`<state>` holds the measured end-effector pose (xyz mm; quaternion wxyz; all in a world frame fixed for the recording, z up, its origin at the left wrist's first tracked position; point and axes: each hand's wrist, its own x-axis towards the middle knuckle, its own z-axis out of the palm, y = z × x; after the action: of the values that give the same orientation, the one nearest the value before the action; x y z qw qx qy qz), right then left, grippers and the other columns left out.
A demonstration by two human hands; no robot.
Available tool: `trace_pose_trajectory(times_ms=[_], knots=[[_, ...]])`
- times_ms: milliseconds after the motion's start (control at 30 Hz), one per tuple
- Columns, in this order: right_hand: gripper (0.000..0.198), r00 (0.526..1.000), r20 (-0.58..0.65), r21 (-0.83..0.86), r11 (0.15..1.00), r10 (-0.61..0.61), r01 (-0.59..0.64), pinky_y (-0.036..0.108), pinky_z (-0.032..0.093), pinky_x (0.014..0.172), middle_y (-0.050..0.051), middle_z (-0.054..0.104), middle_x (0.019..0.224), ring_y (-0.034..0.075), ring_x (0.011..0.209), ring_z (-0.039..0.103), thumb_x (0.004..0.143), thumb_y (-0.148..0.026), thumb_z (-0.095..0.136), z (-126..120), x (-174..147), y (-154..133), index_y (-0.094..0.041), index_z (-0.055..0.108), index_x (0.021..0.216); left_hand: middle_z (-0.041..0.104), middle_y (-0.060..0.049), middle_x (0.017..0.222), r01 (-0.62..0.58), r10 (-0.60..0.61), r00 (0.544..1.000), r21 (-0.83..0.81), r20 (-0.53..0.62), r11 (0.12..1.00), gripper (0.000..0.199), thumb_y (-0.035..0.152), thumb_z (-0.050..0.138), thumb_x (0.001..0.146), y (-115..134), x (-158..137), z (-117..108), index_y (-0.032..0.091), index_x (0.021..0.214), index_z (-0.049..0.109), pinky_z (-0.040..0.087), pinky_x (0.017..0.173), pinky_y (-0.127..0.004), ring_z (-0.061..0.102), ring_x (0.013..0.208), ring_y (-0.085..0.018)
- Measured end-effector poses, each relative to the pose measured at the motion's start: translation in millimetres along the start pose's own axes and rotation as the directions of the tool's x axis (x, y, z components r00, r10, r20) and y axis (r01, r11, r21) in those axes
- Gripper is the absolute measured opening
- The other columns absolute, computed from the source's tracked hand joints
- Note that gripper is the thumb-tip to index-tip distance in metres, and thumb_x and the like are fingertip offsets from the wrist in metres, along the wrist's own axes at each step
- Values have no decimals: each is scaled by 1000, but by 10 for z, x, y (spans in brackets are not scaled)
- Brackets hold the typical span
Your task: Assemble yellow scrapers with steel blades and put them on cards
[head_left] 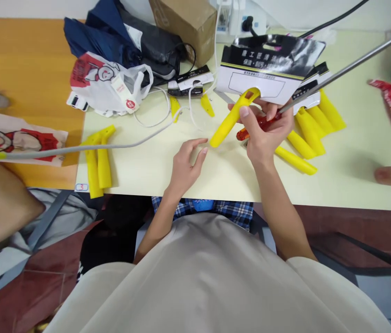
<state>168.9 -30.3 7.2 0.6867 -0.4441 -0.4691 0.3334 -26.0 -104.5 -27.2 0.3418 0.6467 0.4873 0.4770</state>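
My right hand [265, 132] pinches a yellow plastic handle [228, 122] between thumb and fingers. In the same hand is a screwdriver with a translucent red grip [242, 134] and a long metal shaft [348, 68] slanting up to the right. A black-and-white printed header card [268, 69] stands behind the top of the yellow handle; I cannot tell how they are joined. Just off the handle's lower end is my left hand [186, 166], thumb and forefinger apart, holding nothing. More yellow handles [306, 134] lie beside and beyond my right hand, partly covered by it.
Two yellow handles [98, 162] lie at the table's left edge. A grey cable [129, 144] crosses the left side. At the back are a plastic bag [108, 85], a dark umbrella [101, 34] and a cardboard box [188, 25]. Another person's arm [4, 203] is at left.
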Motion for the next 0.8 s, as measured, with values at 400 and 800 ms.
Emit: trace_pose_trajectory(times_ms=[400, 800], knots=[[78, 929, 63, 86, 925, 365, -370, 40, 61, 64, 5, 73, 126, 27, 107, 75, 69, -81, 87, -112, 157, -172, -26, 40, 99, 82, -9, 128, -61, 58, 997, 68, 41, 996, 26, 42, 64, 116, 34, -14, 3, 26, 132, 77, 61, 111, -42, 77, 124, -25], [81, 919, 90, 83, 917, 383, -390, 36, 50, 44, 2, 68, 90, 16, 59, 62, 75, -88, 85, -101, 198, -157, -25, 37, 93, 83, -10, 127, -32, 31, 998, 20, 50, 999, 28, 46, 65, 116, 7, -31, 10, 25, 129, 77, 61, 113, -43, 78, 124, -24]])
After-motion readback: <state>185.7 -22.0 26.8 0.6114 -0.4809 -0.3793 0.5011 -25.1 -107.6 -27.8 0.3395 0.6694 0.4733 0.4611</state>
